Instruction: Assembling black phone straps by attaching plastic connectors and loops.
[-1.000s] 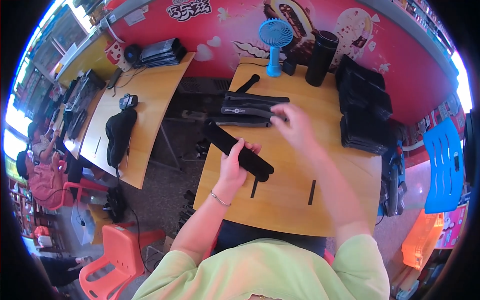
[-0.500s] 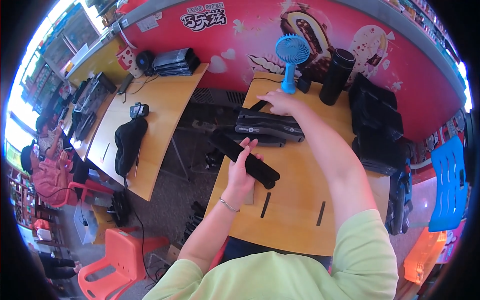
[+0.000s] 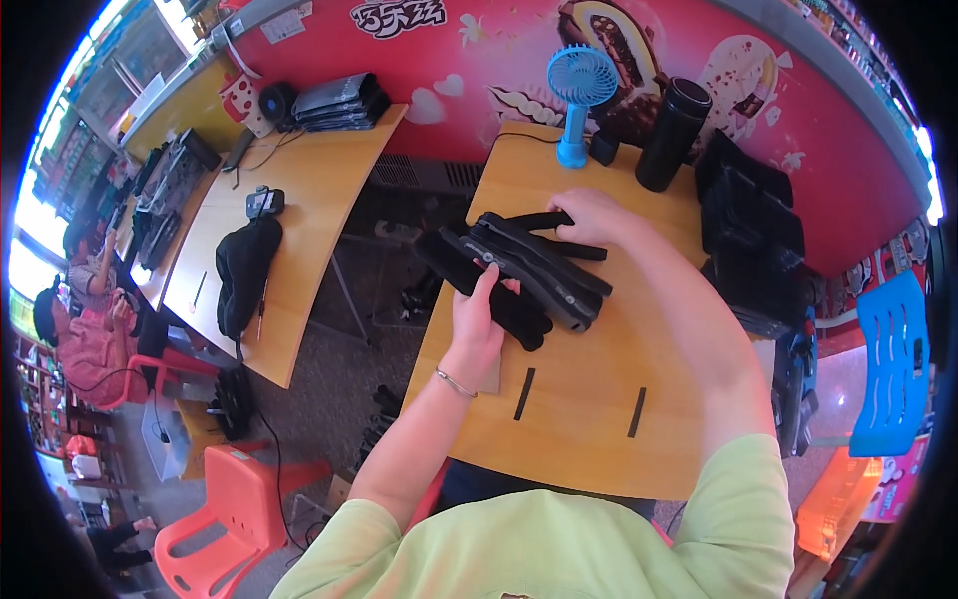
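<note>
A long black padded fabric strap (image 3: 479, 285) lies slantwise over the near-left part of the light wooden worktop (image 3: 589, 419), the left hand (image 3: 479, 319) closed around its middle in a firm grip to hold it steady. Beside it the right hand (image 3: 589, 215) pinches a narrow black band (image 3: 539, 220) on the stack of black straps (image 3: 544, 270) — apparently to pull it free — while a blue desk fan (image 3: 579, 95) and black tumbler (image 3: 674, 135) stand clear behind.

head view | worn high, looking down | near wooden table (image 3: 589, 399), fisheye-bent
</note>
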A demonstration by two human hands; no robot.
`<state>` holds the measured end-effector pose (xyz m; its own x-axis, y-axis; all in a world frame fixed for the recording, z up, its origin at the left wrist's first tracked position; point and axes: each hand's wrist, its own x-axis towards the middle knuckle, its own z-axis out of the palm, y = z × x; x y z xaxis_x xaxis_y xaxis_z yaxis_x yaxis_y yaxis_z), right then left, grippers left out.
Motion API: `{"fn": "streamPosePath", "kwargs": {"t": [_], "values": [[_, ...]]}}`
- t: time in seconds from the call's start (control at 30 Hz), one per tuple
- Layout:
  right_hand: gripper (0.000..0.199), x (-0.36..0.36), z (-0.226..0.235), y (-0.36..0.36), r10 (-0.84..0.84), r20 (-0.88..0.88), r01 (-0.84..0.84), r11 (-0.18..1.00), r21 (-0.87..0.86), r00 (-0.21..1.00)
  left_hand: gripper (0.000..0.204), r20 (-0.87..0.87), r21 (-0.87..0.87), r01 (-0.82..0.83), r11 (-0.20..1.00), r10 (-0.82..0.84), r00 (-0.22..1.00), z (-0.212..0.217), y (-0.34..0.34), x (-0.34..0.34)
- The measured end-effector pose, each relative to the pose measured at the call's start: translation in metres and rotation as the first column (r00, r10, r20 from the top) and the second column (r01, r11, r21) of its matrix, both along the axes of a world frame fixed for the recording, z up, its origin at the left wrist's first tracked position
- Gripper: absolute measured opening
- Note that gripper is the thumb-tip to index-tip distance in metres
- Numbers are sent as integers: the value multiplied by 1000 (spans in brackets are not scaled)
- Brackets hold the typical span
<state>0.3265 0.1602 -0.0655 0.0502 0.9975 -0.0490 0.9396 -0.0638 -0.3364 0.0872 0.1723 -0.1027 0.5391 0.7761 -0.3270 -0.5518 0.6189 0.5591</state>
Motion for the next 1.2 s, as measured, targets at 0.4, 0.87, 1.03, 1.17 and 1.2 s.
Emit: {"fn": "streamPosePath", "kwargs": {"t": [0.4, 0.87, 1.03, 1.17, 1.2], "values": [[58, -49, 5, -86, -259, -806, 137, 966, -220, 533, 21, -197, 165, 149, 975, -115, 974, 15, -4, -4], [55, -124, 55, -148, -289, -496, 414, 896, 160, 819, 47, -32, 558, 186, 809, -203, 979, 21, -35, -18], [51, -164, 46, -159, -270, -250, 356, 832, 425, 930, 54, -114, 548, 142, 824, -95, 989, 50, -49, -17], [48, -170, 71, -171, -184, -405, 329, 886, 326, 896, 53, 14, 424, 205, 882, -232, 973, 47, -40, -30], [48, -166, 81, -173, -183, -406, 328, 886, 326, 896, 55, 38, 416, 182, 891, -217, 975, 54, -44, -32]]}}
